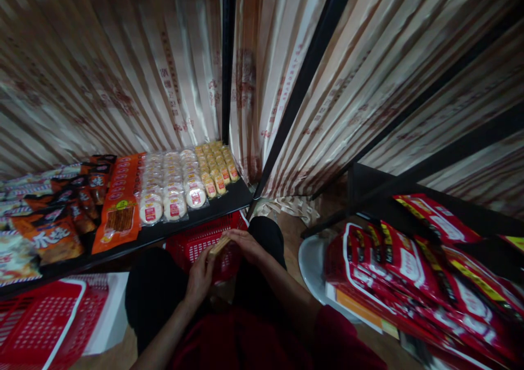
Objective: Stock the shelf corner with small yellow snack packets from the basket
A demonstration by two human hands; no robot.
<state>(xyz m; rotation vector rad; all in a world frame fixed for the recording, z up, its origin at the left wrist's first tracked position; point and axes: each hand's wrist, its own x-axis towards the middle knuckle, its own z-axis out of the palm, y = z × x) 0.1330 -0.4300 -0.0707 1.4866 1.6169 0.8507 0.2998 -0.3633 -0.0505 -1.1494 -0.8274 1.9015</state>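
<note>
Between my legs, my left hand (201, 274) and my right hand (245, 244) hold a small yellowish packet (220, 245) from either side, just above a red plastic basket (198, 244). It resembles the yellow wrapped snacks (219, 181) standing in rows at the right end of the black shelf (196, 215). Beside those rows are round white crackers (176, 207) in clear wrappers. Farther left lie orange snack packets (118, 220) and darker orange bags (55, 236).
Another red basket (45, 321) with a white handle is at lower left. On my right, a red basket full of red packets (409, 261) stands near a grey-white round stool (311, 261). Black posts (303, 81) and striped curtains (180, 59) close off the front.
</note>
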